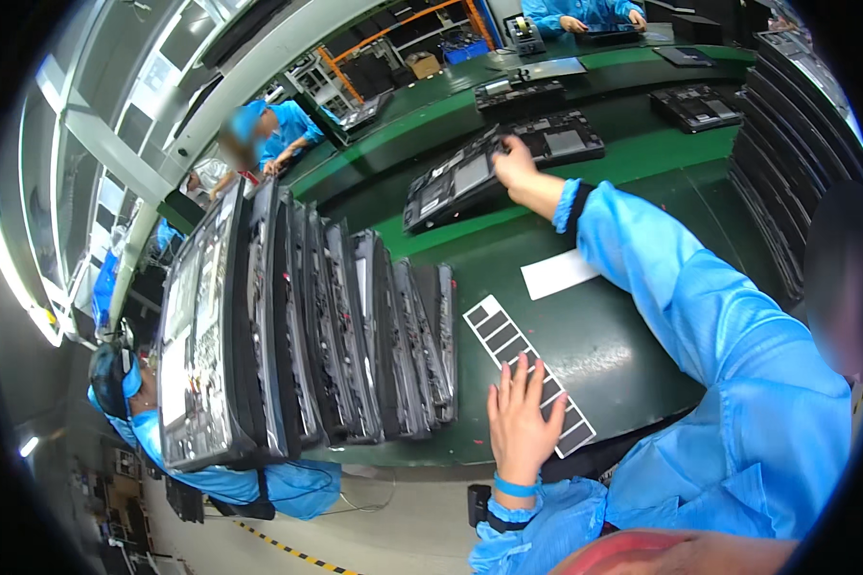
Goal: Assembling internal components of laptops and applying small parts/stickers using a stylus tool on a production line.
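My right hand (518,169) reaches far over the green bench and grips the right edge of an opened laptop base (458,180), whose inner parts face up. That base looks slightly tilted and sits beside another opened laptop base (564,140). My left hand (527,419), with a blue band at its wrist, lies flat with fingers spread on a white strip of black rectangular stickers (499,332) near the bench's front edge. A blank white sheet (556,276) rests just beyond the strip.
A tall stack of opened laptop bases (288,326) stands at the left, another stack (796,153) at the right. More units (695,108) sit on the green conveyor (642,81). Co-workers in blue (292,129) are at the far side and left.
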Demonstrator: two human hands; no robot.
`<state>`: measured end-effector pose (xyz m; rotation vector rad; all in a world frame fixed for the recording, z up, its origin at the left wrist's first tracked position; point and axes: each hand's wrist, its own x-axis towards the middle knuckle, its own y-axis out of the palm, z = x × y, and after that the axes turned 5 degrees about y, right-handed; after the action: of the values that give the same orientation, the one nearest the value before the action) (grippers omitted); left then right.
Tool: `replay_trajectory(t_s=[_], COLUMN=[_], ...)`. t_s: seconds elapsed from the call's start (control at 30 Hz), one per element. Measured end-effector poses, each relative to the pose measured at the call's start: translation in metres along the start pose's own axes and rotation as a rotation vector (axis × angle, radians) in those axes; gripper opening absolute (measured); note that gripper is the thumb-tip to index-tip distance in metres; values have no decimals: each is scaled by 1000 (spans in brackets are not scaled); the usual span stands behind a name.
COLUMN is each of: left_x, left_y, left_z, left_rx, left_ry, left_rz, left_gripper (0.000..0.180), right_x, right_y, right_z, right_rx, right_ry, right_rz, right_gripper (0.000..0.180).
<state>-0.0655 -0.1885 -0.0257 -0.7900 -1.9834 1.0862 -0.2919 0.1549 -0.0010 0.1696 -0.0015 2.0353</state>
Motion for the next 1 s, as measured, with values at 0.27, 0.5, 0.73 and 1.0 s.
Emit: replay_trajectory(t_s=[0.27, 0.5, 0.73, 1.0], left_x=[1, 4, 0, 2], left_y=[-3, -4, 0, 3], left_z=[0, -1, 1, -8], left_rx=[-12, 15, 18, 47], left_ry=[-49, -25, 9, 26], left_rz=[15, 1, -3, -13], left_gripper=[51, 51, 52, 52], right_x=[13, 90, 118, 105], right_y=[23, -136, -147, -140], right_z=[-2, -4, -54, -19], right_rx=[-527, -1115, -691, 190], right_ry=[-580, -38, -52, -102], right_rz=[390, -230, -74, -259], right_gripper=[34, 74, 58, 36])
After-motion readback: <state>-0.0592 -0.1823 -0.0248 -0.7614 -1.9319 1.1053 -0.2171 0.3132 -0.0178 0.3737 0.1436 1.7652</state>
